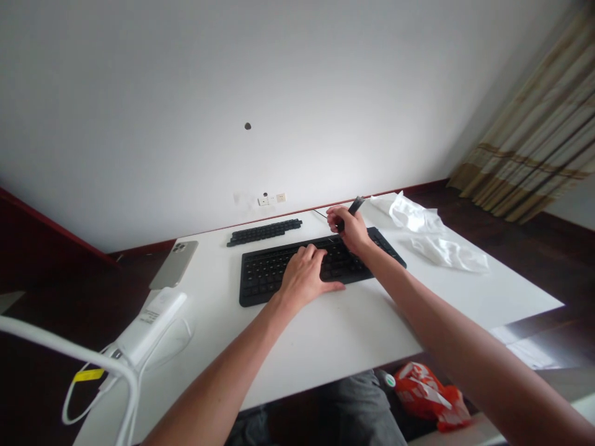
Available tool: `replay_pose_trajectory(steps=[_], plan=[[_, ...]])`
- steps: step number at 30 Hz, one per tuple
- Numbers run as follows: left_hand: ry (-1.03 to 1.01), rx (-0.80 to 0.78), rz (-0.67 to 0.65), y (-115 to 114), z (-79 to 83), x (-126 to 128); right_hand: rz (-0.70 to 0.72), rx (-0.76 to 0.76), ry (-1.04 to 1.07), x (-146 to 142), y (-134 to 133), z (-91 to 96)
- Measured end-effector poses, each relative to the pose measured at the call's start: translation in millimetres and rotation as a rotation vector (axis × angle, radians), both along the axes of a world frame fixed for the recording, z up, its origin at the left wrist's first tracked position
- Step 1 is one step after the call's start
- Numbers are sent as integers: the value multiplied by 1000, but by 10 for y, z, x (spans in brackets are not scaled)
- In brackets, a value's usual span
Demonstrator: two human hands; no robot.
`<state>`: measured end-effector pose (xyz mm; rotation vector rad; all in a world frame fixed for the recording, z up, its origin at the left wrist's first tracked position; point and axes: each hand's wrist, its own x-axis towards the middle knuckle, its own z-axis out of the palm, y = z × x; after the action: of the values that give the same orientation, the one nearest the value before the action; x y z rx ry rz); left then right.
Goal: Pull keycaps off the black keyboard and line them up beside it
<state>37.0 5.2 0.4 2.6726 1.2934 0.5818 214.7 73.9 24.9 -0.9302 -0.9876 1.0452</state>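
My left hand [304, 279] rests with spread fingers on the keys of a black computer keyboard [279, 275]. My right hand [348, 230] is raised over the keyboard's far edge, gripping a slim black stick-like object [355, 205], whose exact kind I cannot tell. A detached strip of black keycaps [264, 232] lies on the white table [325, 334] just beyond the keyboard. A thin dark wire [320, 214] runs near my right hand.
A smartphone [175, 265] lies at the table's left, near a white power adapter [151, 325] with white cables. Crumpled white plastic sheets [415, 214] lie to the right. A white rail [60, 341] crosses the lower left. A red bag [430, 396] lies below the table.
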Motion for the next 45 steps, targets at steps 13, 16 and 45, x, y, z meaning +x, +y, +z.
replay_pose_trajectory(steps=[13,16,45], plan=[[-13,-37,-17,15,-20,33,235,-161,235,-67,-100,139],[-14,-39,-25,15,-21,30,241,-142,230,-32,-101,158],[-54,-13,-22,-47,-2,95,286,-205,250,-121,-75,-20]])
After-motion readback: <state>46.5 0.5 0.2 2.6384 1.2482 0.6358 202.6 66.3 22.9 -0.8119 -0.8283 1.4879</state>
